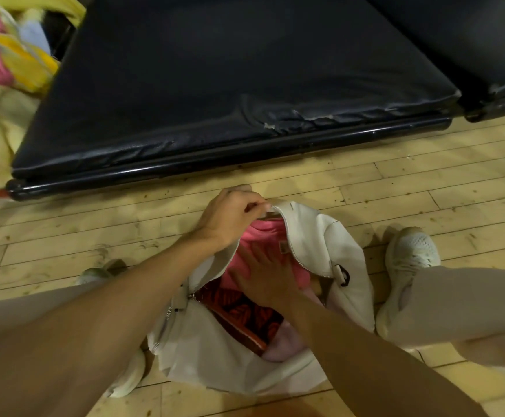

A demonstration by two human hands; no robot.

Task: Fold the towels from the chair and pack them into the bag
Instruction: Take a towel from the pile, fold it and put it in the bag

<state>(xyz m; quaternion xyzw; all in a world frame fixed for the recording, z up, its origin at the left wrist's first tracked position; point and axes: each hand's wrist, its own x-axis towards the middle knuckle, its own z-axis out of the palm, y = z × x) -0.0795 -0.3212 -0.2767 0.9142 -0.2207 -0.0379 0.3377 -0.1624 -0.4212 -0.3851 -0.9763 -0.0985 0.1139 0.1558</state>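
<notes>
At the white bag (329, 239) on the floor, the left hand (233, 216) pinches its far zipper edge while the right hand (264, 279), fingers straight and spread, presses the pink towel (263, 233) inside it.

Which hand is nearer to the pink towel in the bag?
Right. The right hand presses on the pink towel; the left hand pinches the bag rim beyond it.

Indoor room: plank floor (395, 182), padded seats (215, 85).
</notes>
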